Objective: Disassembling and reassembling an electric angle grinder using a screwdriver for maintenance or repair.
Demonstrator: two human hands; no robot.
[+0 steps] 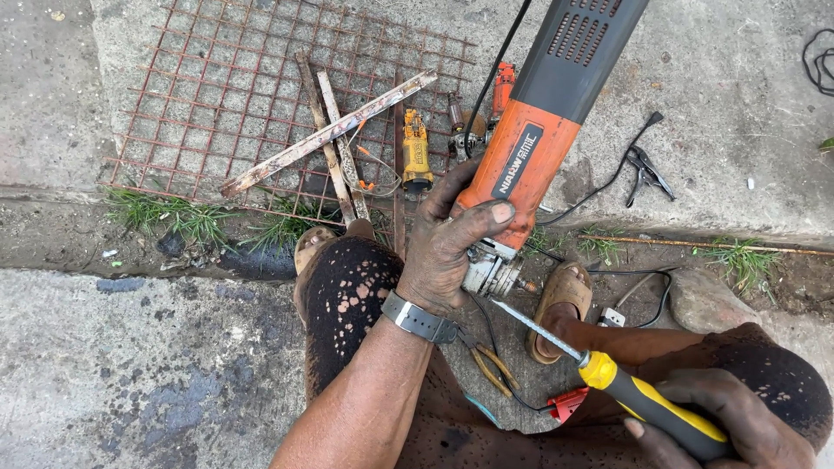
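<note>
Head view: my left hand [443,252] gripped the orange grinder [530,148] above my knees, my right hand [730,426] clenched the screwdriver [608,378]. I judged its tip next needed seating in the grinder's head.

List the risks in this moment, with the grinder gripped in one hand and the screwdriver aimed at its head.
1. The screwdriver in the right hand points toward the left hand; a slip could stab the fingers.
2. The grinder has its black cable attached; whether it is plugged in cannot be told, so a start-up is possible.
3. The grinder is held over the knees, above sandalled feet; it may drop.
</note>
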